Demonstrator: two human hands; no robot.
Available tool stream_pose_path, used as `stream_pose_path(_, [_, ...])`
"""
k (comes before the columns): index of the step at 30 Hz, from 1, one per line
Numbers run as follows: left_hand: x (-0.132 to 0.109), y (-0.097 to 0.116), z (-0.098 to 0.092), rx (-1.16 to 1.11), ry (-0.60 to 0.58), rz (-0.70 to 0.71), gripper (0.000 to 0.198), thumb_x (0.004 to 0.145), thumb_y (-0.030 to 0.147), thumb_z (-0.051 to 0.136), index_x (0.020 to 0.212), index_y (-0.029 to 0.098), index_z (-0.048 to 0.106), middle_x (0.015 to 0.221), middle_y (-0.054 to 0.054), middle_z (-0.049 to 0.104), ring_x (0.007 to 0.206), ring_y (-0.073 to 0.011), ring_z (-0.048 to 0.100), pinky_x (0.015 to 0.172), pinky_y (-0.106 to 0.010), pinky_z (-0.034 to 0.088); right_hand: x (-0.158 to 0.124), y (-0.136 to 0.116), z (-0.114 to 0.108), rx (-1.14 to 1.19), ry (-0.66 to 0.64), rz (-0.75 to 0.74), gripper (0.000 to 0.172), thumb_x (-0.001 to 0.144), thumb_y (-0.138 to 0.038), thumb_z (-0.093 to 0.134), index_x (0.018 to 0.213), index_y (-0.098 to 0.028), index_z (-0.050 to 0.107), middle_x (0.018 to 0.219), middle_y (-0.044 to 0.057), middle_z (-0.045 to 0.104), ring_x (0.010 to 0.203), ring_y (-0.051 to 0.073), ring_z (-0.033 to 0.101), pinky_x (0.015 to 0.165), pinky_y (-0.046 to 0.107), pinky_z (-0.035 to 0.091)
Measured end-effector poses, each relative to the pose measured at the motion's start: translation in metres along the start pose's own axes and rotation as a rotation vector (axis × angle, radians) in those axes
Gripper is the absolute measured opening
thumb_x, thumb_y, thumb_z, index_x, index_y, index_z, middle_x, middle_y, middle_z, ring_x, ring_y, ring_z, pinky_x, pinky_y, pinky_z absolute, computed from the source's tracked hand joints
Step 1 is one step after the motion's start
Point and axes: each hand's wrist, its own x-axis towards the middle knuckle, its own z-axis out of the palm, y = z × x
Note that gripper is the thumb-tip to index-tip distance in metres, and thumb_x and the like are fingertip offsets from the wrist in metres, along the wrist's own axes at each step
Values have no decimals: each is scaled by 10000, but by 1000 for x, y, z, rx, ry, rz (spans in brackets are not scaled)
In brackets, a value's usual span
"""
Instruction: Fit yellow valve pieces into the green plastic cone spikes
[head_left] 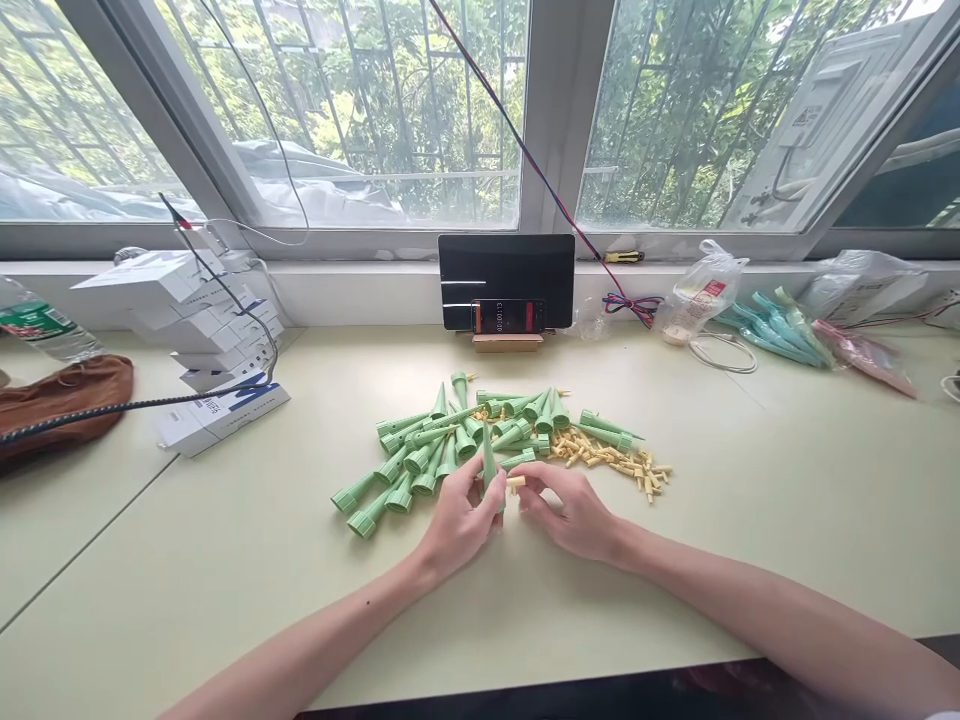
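Note:
My left hand is closed around a green plastic cone-shaped spike, its narrow tip pointing up and away. Between the fingertips of my right hand is a small pale-yellow plastic piece, held against or right beside the spike's side; whether they touch I cannot tell. Just beyond both hands lies a loose heap of similar green spikes, with ribbed collars and open wide ends. To its right spreads a pile of small yellow pieces.
A tablet and a phone showing a timer stand on a cardboard holder at the back. White boxes, a brown cloth item and a plastic bottle are at left. Plastic bags and a white cable lie at right.

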Motion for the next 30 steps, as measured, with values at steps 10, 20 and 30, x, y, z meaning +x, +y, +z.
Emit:
stream_pose_path(10, [6, -1, 2, -155, -114, -53, 285, 924, 462, 558, 900, 180, 524, 654, 25, 553, 443, -106, 539, 373, -205, 411, 1, -1, 0, -7, 46, -16, 129, 977, -234, 503, 1036, -189, 608, 746, 18, 654, 644, 136, 620, 631, 257, 519])
stream_pose_path(20, [9, 4, -3, -258, -192, -84, 358, 959, 492, 481, 1049, 160, 581, 802, -30, 584, 583, -146, 611, 425, -237, 497, -1, 2, -3, 22, 159, 106, 186, 991, -330, 504, 958, -186, 617, 678, 0, 619, 535, 113, 600, 547, 234, 496])
stream_pose_path(30, [10, -3, -4, -208, -178, -90, 366, 949, 459, 528, 1165, 165, 552, 622, 10, 592, 428, -117, 541, 393, -226, 431, -1, 2, -4, 99, 179, 124, 129, 977, -303, 530, 1034, -197, 576, 636, -21, 604, 534, 119, 596, 550, 251, 520])
